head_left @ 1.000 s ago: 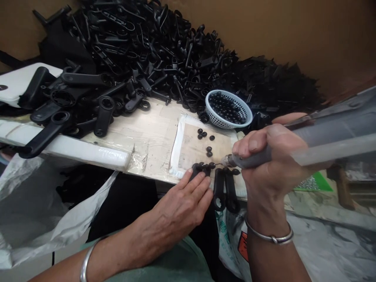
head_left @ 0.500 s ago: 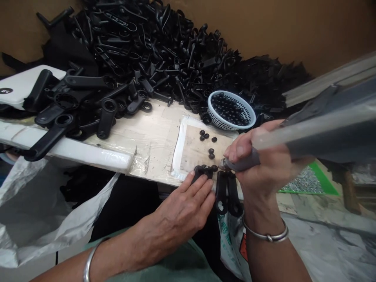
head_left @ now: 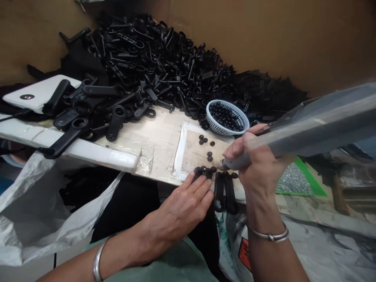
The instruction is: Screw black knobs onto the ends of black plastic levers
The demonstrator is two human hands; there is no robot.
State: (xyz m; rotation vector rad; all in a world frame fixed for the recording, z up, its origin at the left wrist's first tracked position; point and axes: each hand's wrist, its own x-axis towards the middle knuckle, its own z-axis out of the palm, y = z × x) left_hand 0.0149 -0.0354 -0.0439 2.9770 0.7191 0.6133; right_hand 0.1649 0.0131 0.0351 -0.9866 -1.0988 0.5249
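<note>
My left hand [head_left: 182, 207] lies with fingers stretched out over black plastic handle pieces [head_left: 202, 171] at the table's front edge, pressing on them. Small round black knobs sit at the far ends of these pieces. In my right hand [head_left: 261, 172] is a power screwdriver [head_left: 317, 131] wrapped in clear plastic, my fingers closed round its front. Its tip is close to the knobs, just right of my left fingers; whether it touches one I cannot tell. Two more black handles [head_left: 225, 192] lie side by side between my hands, jutting over the edge. Loose black knobs [head_left: 209, 156] rest beyond.
A light blue basket [head_left: 210, 120] of black knobs stands behind. A large heap of black plastic parts [head_left: 164, 66] fills the back. On the right is a green tray [head_left: 319, 188] of small metal pieces; on the left, a white device [head_left: 41, 94] and white foam edging [head_left: 96, 150].
The view has shifted slightly. My right hand and the screwdriver have moved a little, baring knobs at the ends of the two handles. My left hand stays on the same pieces.
</note>
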